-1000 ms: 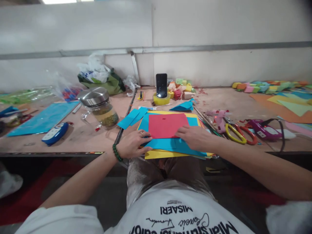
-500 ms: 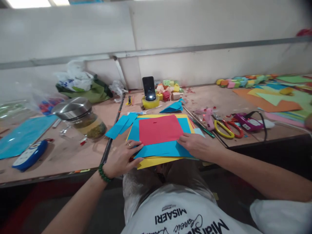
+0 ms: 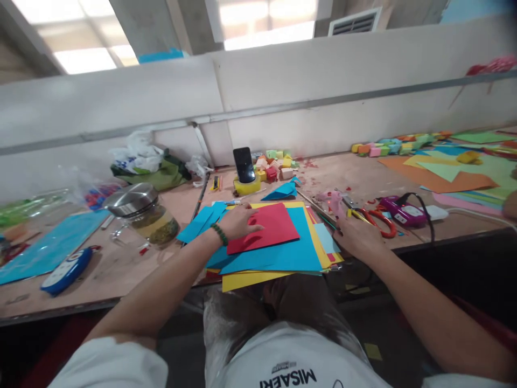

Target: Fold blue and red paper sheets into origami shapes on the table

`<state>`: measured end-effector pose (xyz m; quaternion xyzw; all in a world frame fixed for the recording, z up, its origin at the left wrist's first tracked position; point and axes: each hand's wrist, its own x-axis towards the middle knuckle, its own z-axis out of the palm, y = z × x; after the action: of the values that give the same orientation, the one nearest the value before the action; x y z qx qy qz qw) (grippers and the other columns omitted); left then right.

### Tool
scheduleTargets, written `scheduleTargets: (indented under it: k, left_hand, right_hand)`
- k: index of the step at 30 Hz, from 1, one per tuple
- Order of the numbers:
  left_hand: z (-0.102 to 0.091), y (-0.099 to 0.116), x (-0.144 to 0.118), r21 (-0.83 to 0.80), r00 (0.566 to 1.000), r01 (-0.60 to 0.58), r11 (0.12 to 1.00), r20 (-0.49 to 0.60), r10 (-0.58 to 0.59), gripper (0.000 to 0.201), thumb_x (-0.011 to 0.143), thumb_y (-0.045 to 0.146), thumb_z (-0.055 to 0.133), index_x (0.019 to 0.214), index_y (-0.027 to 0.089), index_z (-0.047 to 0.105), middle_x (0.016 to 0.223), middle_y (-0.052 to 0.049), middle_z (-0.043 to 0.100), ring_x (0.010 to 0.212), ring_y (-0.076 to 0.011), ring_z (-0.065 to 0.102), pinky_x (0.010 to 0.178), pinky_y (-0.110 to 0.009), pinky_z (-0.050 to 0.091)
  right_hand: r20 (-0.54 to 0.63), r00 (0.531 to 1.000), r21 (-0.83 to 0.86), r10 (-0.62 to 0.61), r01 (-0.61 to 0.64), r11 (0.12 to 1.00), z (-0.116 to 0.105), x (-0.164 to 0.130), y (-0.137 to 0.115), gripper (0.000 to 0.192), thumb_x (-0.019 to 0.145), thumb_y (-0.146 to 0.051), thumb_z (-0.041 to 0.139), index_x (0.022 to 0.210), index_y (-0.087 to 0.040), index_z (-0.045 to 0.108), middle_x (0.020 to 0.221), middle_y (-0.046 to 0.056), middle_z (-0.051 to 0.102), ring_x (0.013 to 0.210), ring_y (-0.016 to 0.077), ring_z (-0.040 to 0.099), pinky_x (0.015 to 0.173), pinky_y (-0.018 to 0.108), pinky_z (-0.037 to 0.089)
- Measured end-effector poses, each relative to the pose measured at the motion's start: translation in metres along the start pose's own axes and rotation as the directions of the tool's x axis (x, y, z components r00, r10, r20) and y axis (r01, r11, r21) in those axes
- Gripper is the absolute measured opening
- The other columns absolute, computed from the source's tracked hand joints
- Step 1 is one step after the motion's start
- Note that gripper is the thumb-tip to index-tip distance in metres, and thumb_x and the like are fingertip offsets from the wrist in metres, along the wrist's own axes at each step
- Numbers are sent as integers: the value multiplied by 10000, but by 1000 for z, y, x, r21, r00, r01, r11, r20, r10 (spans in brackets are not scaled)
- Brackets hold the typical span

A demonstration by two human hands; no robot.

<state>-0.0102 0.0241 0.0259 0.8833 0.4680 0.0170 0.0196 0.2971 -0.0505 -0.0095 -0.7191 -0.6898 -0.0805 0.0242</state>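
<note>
Head view: left hand [image 3: 241, 222] flat on red sheet [image 3: 264, 227]; right hand [image 3: 355, 235] grasping scissors [image 3: 374, 220].

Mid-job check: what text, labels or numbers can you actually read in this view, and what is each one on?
"MISAERI": black print on the white shirt, upside down to the camera and cut off by the bottom edge; the last letters are uncertain.
Blue case: white panel with marks, too blurred to read.
Purple device: white label, too small to read.
Phone: dark screen, nothing readable.
</note>
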Motion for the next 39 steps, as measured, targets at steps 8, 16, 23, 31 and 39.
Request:
scheduleTargets:
  k: [8,16,23,31,39]
  left_hand:
    - [14,-4,50,-22,989,79,997,126,-76,816,579,694,727,1144,126,568,1190,-181,603,1132,-358,550,923,-410,451]
    - [16,-4,42,-392,997,78,917,47,-65,313,682,469,664,662,194,516,639,12,520,671,-183,528,620,-291,406]
    - [21,6,25,-540,997,-7,841,-66,-34,271,754,456,540,669,201,500,650,26,508,670,-147,486,645,-271,427]
    - [22,14,20,-635,972,-162,756,-234,12,272,741,473,583,728,201,577,748,2,616,758,-172,562,772,-302,474]
    - [24,16,18,-516,985,-108,850,-168,22,265,813,461,548,884,213,609,925,-37,669,917,-209,611,908,-349,484]
  right_hand:
    - [-3,1000,0,-4,4,1000,1,-24,1,319,944,-208,365,1078,-118,641,1021,197,690,1018,329,626,729,393,511]
    - [81,997,147,10,-21,989,12,-18,5,232,920,-262,460,964,-145,656,1056,180,682,1055,330,607,780,422,495]
    - [115,961,176,250,-268,947,-4,-41,21,275,916,-282,397,1079,-195,601,836,140,682,722,304,663,643,400,466]
    - [-118,980,634,162,-52,771,0,-51,49,191,837,-378,438,881,-233,554,781,48,651,699,228,617,612,314,419]
    - [62,998,690,-19,-29,723,5,-39,48,323,832,-504,431,719,-223,543,589,-10,528,563,166,506,548,278,345]
